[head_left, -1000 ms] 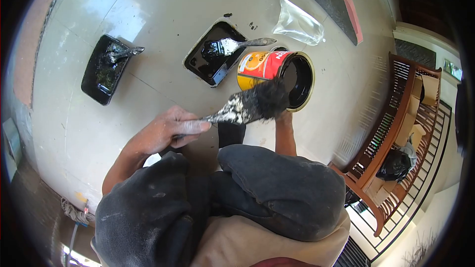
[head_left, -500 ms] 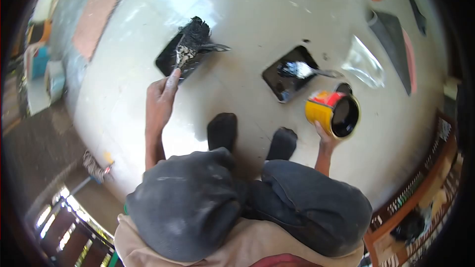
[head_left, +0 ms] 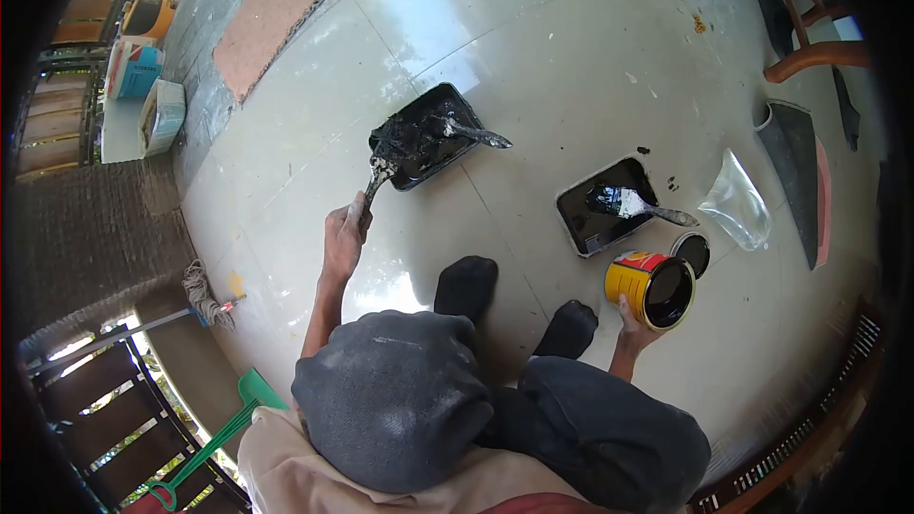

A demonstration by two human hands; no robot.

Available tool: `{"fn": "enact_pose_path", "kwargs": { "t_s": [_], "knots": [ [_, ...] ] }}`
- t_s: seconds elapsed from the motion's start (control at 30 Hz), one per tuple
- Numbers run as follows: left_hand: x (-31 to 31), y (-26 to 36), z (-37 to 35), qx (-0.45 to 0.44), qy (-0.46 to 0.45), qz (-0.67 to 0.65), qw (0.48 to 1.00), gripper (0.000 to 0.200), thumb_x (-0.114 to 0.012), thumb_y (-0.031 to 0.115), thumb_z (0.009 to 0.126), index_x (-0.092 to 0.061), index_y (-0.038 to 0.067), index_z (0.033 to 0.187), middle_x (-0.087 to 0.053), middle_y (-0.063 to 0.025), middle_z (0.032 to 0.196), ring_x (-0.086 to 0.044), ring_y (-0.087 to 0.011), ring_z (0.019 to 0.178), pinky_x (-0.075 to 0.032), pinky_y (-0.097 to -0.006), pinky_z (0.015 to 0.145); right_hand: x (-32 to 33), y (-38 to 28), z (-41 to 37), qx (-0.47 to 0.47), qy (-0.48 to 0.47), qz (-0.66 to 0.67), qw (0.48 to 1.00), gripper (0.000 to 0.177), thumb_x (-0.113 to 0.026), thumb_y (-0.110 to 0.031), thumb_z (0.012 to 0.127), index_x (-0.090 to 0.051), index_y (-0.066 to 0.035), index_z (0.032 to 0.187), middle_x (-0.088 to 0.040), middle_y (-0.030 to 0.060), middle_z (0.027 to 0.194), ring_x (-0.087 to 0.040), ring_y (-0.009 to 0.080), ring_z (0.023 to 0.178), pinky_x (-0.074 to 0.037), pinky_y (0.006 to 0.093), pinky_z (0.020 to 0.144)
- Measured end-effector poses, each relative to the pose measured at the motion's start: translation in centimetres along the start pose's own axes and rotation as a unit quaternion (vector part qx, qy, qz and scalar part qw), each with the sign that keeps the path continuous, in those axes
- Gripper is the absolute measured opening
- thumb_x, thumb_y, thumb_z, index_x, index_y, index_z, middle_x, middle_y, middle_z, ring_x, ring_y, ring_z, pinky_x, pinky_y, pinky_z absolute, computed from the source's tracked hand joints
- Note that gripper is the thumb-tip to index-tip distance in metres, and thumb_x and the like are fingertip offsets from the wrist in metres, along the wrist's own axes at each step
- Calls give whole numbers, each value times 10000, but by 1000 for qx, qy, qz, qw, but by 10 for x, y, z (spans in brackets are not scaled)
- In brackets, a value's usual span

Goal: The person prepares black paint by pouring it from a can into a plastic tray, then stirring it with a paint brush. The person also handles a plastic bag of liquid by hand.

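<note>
My left hand [head_left: 345, 240] is closed on the handle of a paintbrush [head_left: 383, 168]. Its black-coated bristles rest in the left end of a black paint tray [head_left: 436, 169]. A second brush [head_left: 481, 135] lies across that tray, its handle over the rim. My right hand [head_left: 636, 333] grips a yellow and red paint can [head_left: 627, 284] from below. The can's mouth is uncovered and dark inside. Beside it, a round lid [head_left: 692, 252] is partly hidden. Another tray [head_left: 569, 227] holds dark paint, with a third brush [head_left: 630, 203] laid across it.
A clear plastic bag [head_left: 738, 205] lies on the tiled floor [head_left: 533, 67], right of the trays. Farther right are a dark mat [head_left: 795, 171] and a wooden chair leg [head_left: 814, 59]. My feet [head_left: 466, 287] stand between me and the trays. A pink mat [head_left: 286, 19] lies at upper left.
The brush in my left hand has gone from raised above the tray to down at its left end. My view has shifted; the right hand still holds the can.
</note>
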State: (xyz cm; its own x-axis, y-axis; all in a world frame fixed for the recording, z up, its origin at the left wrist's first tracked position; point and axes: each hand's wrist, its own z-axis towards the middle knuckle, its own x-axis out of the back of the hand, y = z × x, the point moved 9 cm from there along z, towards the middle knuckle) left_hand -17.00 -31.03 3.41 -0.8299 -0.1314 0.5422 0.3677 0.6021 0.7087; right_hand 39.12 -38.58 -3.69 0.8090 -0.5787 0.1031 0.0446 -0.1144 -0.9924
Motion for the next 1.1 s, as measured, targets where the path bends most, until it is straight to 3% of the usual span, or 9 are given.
{"fn": "enact_pose_path", "kwargs": {
  "t_s": [0.07,0.27,0.4,0.53,0.83,0.9,1.0,1.03,1.1],
  "knots": [
    [-6,-8,5,50,-34,-78,995,573,-457,448,1016,-482,70,586,-372,39,519,-340,-64,478,-261,-273,450,-4,-1,-1,-6,-2,-3,1000,1042,-848,13,543,-319,-51,1437,-477,112,1346,-504,262,1240,-444,413,1072],
    [-5,-23,20,36,-11,3,999,638,-482,540,976,-608,33,610,-395,30,475,-333,-67,418,-248,-269,421,-3,19,-3,5,-32,-22,999,1080,-903,-41,538,-311,-34,1442,-455,132,1374,-485,274,1267,-417,431,1081],
    [-5,-37,27,50,-17,-26,998,687,-470,549,982,-653,8,599,-373,33,433,-324,-71,376,-234,-271,394,-22,27,-1,-14,-49,26,998,1089,-916,-63,543,-305,-31,1445,-426,143,1401,-463,278,1290,-386,443,1102],
    [-7,-60,34,99,-54,-67,991,652,-441,547,995,-653,1,708,-385,22,449,-325,-87,357,-237,-273,370,-31,24,-1,-8,-52,28,998,1080,-914,-86,557,-300,-22,1443,-411,147,1409,-455,279,1293,-375,440,1106],
    [6,-100,60,134,3,-40,990,619,-371,586,993,-615,23,903,-511,-46,543,-504,-167,393,-335,-288,335,-37,-46,8,132,-69,-13,989,1062,-910,-138,590,-287,-3,1441,-376,156,1428,-438,280,1300,-351,432,1113],
    [20,-100,70,111,32,-11,993,626,-369,580,996,-608,2,995,-570,-95,674,-576,-196,561,-429,-316,469,-27,-52,16,150,-87,20,985,1059,-909,-149,597,-284,2,1440,-369,158,1432,-434,280,1302,-346,431,1115],
    [48,-59,61,-25,193,41,980,594,-394,527,1000,-565,-34,1096,-579,-159,927,-543,-260,871,-413,-390,796,-4,-41,10,136,-105,108,979,949,-857,-168,701,-283,2,1437,-313,164,1466,-381,290,1333,-306,443,1114],
    [48,-25,43,-60,230,41,971,577,-404,503,1000,-550,-43,1114,-569,-170,984,-509,-279,939,-374,-408,876,10,-32,10,133,-49,87,986,913,-836,-170,727,-286,0,1436,-323,161,1459,-379,292,1329,-312,446,1101],
    [37,23,8,-112,291,10,950,533,-425,459,995,-566,-49,1073,-564,-164,984,-506,-294,927,-377,-420,882,35,-14,7,125,58,47,989,841,-793,-174,780,-290,-3,1432,-343,154,1444,-376,295,1321,-323,451,1077]
  ]
}}
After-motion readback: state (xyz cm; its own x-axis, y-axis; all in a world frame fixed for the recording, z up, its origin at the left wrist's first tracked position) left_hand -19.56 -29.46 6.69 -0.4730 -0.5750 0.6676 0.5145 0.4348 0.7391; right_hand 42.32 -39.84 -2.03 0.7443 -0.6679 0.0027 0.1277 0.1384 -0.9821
